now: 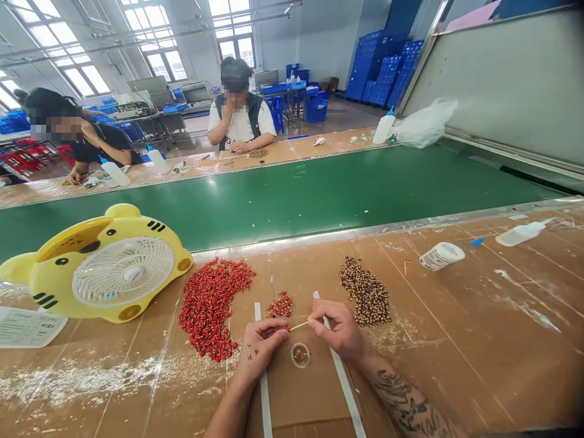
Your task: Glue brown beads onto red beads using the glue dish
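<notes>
My left hand (261, 351) pinches a small red piece (287, 328) between thumb and fingertips. In my right hand (340, 328) is a thin wooden stick like a toothpick (299, 326), its tip at the red piece. Just below both hands, a small round clear dish (300, 355) sits on a cardboard sheet (305, 398) edged by two white strips. Beyond my fingers lies a little heap of red pieces (280, 305). A larger red heap (212, 307) spreads to the left. Small black-and-gold pieces (365, 293) are piled past my right hand.
A yellow animal-faced fan (132, 274) stands at left. To the right are a white tub (441, 256) and a squeeze bottle (524, 233) on its side. A green conveyor belt (283, 194) crosses behind the table. Two people sit on its far side, near glue-type bottles (384, 126).
</notes>
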Motion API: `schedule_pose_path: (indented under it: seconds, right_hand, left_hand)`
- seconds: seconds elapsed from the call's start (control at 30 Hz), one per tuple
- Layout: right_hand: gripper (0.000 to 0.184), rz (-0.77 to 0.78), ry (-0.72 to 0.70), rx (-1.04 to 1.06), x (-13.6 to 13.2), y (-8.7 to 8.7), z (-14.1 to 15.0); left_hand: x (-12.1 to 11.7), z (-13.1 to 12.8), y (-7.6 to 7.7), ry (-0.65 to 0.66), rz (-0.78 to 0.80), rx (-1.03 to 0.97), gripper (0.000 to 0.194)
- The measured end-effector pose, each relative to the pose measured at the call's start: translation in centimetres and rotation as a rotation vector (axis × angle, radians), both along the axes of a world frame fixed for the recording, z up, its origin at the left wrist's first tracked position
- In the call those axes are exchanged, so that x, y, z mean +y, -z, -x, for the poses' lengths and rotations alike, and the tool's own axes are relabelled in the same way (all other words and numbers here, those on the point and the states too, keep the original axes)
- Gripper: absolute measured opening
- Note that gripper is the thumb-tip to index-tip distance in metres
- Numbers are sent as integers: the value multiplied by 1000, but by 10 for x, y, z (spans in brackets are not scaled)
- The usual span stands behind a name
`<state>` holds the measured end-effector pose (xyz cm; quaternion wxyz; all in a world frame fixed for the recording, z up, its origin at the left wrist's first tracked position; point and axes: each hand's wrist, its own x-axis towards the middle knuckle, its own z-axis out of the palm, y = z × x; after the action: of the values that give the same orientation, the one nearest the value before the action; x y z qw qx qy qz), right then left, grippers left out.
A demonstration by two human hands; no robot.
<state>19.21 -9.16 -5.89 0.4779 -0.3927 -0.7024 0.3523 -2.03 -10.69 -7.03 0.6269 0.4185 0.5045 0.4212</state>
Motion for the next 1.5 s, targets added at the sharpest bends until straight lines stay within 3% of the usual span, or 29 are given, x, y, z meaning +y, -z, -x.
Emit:
schedule_pose_path:
  seconds: [0.23, 0.63, 0.87, 1.0, 1.1, 1.27, 1.5]
  right_hand:
    - [18, -62, -5, -69, 1, 0, 1]
    - [21, -143, 13, -176, -3, -4, -5]
    - [23, -61, -296, -489, -5, -14, -9]
    - [11, 50, -109, -537, 5, -22, -33]
    - [16, 29, 36, -640, 14, -28, -67]
    - [19, -41, -64, -918, 18, -22, -103]
    - [18, -42, -85, -1008, 22, -12, -94]
  left_hand:
    - [1, 1, 0, 24, -3, -8, 20]
    - [1, 0, 0, -56, -27, -15, 25]
    - [4, 2, -2, -59, -23, 16, 29]
    - [4, 5, 0, -73, -23, 10, 31]
    - [4, 6, 2, -65, -30, 13, 30]
    - [4, 5, 2, -47, -36, 22, 30]
    - [3, 3, 0, -54, -11, 11, 34]
